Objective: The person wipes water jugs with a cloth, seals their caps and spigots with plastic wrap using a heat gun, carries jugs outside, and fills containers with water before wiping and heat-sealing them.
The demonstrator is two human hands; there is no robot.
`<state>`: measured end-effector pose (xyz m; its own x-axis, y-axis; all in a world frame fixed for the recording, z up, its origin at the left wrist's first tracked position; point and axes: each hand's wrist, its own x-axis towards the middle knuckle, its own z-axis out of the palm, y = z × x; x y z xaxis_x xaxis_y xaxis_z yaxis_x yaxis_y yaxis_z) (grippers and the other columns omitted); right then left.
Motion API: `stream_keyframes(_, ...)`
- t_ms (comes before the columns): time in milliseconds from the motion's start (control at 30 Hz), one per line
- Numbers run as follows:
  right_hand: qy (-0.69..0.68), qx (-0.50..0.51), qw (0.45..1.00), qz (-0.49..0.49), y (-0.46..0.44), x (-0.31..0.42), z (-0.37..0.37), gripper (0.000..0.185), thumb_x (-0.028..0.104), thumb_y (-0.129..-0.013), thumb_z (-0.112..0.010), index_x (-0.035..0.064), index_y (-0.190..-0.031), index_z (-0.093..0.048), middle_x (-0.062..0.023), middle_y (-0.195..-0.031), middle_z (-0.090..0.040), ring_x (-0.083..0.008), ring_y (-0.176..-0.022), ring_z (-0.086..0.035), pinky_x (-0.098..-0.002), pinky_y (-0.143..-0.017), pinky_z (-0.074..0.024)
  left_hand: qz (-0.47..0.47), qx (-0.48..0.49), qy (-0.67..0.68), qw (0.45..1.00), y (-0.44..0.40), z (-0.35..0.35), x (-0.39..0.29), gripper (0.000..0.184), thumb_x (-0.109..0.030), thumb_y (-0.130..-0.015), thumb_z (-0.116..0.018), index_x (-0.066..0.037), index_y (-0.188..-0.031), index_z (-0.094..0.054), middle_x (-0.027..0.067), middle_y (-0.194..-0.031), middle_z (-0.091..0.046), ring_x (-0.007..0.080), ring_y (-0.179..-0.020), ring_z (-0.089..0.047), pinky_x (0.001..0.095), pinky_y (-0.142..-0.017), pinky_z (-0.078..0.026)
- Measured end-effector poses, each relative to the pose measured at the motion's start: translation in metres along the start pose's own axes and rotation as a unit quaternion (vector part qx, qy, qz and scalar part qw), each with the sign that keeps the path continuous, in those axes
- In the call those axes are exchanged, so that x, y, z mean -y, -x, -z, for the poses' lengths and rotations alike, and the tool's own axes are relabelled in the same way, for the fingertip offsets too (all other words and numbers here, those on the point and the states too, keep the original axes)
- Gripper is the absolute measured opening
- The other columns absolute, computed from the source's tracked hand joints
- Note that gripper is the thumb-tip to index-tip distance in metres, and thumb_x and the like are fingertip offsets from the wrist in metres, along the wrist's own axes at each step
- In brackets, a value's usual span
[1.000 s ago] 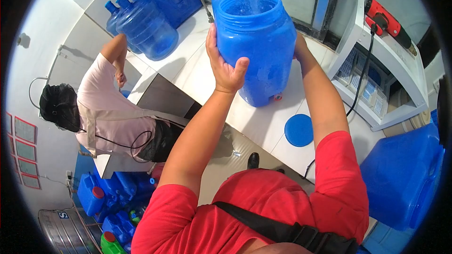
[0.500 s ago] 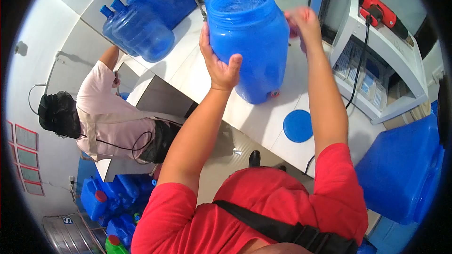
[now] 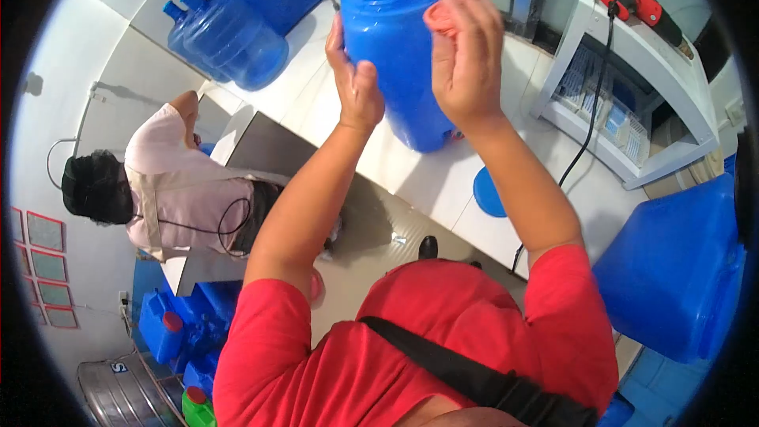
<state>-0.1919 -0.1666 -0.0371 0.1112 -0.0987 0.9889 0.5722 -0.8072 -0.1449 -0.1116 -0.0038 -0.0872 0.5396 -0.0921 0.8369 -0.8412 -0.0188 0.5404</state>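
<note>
A large blue plastic water container (image 3: 399, 71) stands on the white tiled counter, its wide mouth uncovered. Water with bubbles shows inside the rim. My left hand (image 3: 357, 87) grips the container's left side, fingers along the wall and thumb toward me. In my right hand (image 3: 473, 63) is a pink cloth (image 3: 441, 19), pressed to the container's upper right side near the neck; part of it is hidden by the fingers. A round blue lid (image 3: 489, 194) lies on the counter below my right forearm, which covers part of it.
At the right stands a white cabinet (image 3: 545, 107) with a red heat gun (image 3: 640, 8) and its cord on top. Clear blue water bottles (image 3: 237, 39) lie at the back left. A co-worker (image 3: 190, 190) is at the left. A big blue container (image 3: 668, 269) is at the lower right.
My right hand has moved left from beside the container onto its upper right side, bringing the pink cloth against it. The container appears slightly higher in view.
</note>
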Motion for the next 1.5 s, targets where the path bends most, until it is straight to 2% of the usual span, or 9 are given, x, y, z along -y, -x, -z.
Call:
stream_keyframes(200,0.119,0.183,0.961,0.172,0.042,0.049,-0.039,0.038,0.022,-0.089,-0.055,0.0058,-0.122,-0.065,-0.0148,-0.140,-0.051,-0.0342,-0.138,-0.037,-0.0508,-0.116,-0.0264,0.241,0.085,0.124,0.959,-0.064,0.061,-0.003,0.096,-0.080,-0.093,-0.014,-0.003,-0.143,-0.042,0.0166,-0.143,-0.050,0.0297,-0.135,-0.044,0.0458,-0.113,-0.029)
stream_keyframes(333,0.209,0.631,0.678,0.316,0.122,0.056,-0.044,0.047,0.022,-0.081,-0.058,0.0018,-0.122,-0.067,-0.0133,-0.140,-0.055,-0.0347,-0.140,-0.036,-0.0464,-0.116,-0.0264,0.272,0.084,0.021,0.959,-0.082,0.053,-0.010,0.104,-0.084,-0.089,-0.012,-0.001,-0.144,-0.041,0.0176,-0.142,-0.050,0.0319,-0.134,-0.045,0.0515,-0.113,-0.028)
stream_keyframes(567,0.138,0.338,0.875,0.319,0.133,0.009,-0.011,0.048,0.021,-0.084,-0.054,0.0015,-0.126,-0.065,-0.0118,-0.136,-0.057,-0.0337,-0.138,-0.042,-0.0434,-0.120,-0.0224,0.326,0.218,0.085,0.916,-0.074,0.058,-0.011,0.091,-0.075,-0.096,-0.008,-0.009,-0.150,-0.040,0.0139,-0.151,-0.043,0.0309,-0.143,-0.035,0.0560,-0.113,-0.030)
stream_keyframes(900,0.176,0.429,0.805,0.370,0.178,0.001,-0.001,0.049,0.017,-0.083,-0.055,-0.0006,-0.128,-0.062,-0.0121,-0.136,-0.056,-0.0276,-0.136,-0.043,-0.0447,-0.118,-0.0259,0.301,0.132,0.070,0.942,-0.056,0.040,-0.005,0.105,-0.085,-0.087,-0.014,-0.002,-0.150,-0.033,0.0162,-0.147,-0.046,0.0293,-0.137,-0.041,0.0520,-0.114,-0.028)
stream_keyframes(1067,0.255,0.175,0.924,0.226,0.073,-0.020,0.010,0.054,0.019,-0.088,-0.056,0.0182,-0.142,-0.053,-0.0102,-0.141,-0.050,-0.0267,-0.134,-0.045,-0.0386,-0.112,-0.0338,0.239,0.060,0.161,0.956,-0.039,0.014,0.005,0.094,-0.081,-0.090,-0.019,-0.008,-0.146,-0.039,0.0119,-0.140,-0.054,0.0266,-0.130,-0.049,0.0465,-0.114,-0.032)
stream_keyframes(1167,-0.060,0.001,0.991,-0.120,0.056,-0.040,-0.008,0.043,0.018,-0.097,-0.051,0.0133,-0.140,-0.054,-0.0092,-0.135,-0.054,-0.0186,-0.112,-0.060,-0.0470,-0.109,-0.0361,0.262,0.004,0.209,0.942,-0.037,0.001,-0.002,0.087,-0.077,-0.094,-0.021,-0.008,-0.142,-0.042,0.0113,-0.135,-0.057,0.0259,-0.127,-0.051,0.0429,-0.111,-0.036)
stream_keyframes(1233,-0.291,-0.036,0.761,-0.578,0.102,-0.063,-0.017,0.040,0.030,-0.101,-0.048,0.0098,-0.135,-0.058,-0.0013,-0.092,-0.057,-0.0144,-0.088,-0.053,-0.0293,-0.078,-0.0429,0.275,-0.028,0.221,0.935,-0.033,-0.001,-0.002,0.085,-0.076,-0.096,-0.021,-0.007,-0.142,-0.043,0.0114,-0.134,-0.057,0.0261,-0.127,-0.051,0.0428,-0.111,-0.037)
stream_keyframes(1367,-0.231,0.032,0.626,-0.745,0.171,-0.046,0.002,0.049,0.040,-0.106,-0.039,0.0038,-0.130,-0.060,-0.0002,-0.085,-0.057,-0.0107,-0.077,-0.051,-0.0258,-0.074,-0.0427,0.259,-0.028,0.257,0.931,-0.035,-0.001,-0.003,0.086,-0.072,-0.099,-0.021,-0.002,-0.148,-0.031,0.0139,-0.144,-0.047,0.0262,-0.133,-0.044,0.0401,-0.114,-0.032)
stream_keyframes(1500,-0.289,0.049,0.677,-0.675,0.077,-0.039,0.006,0.051,0.041,-0.106,-0.038,0.0037,-0.134,-0.057,-0.0032,-0.096,-0.063,-0.0121,-0.083,-0.060,-0.0304,-0.071,-0.0517,0.248,-0.050,0.251,0.934,-0.031,-0.005,0.001,0.085,-0.072,-0.098,-0.024,-0.005,-0.150,-0.033,0.0140,-0.143,-0.051,0.0277,-0.131,-0.049,0.0432,-0.113,-0.035)
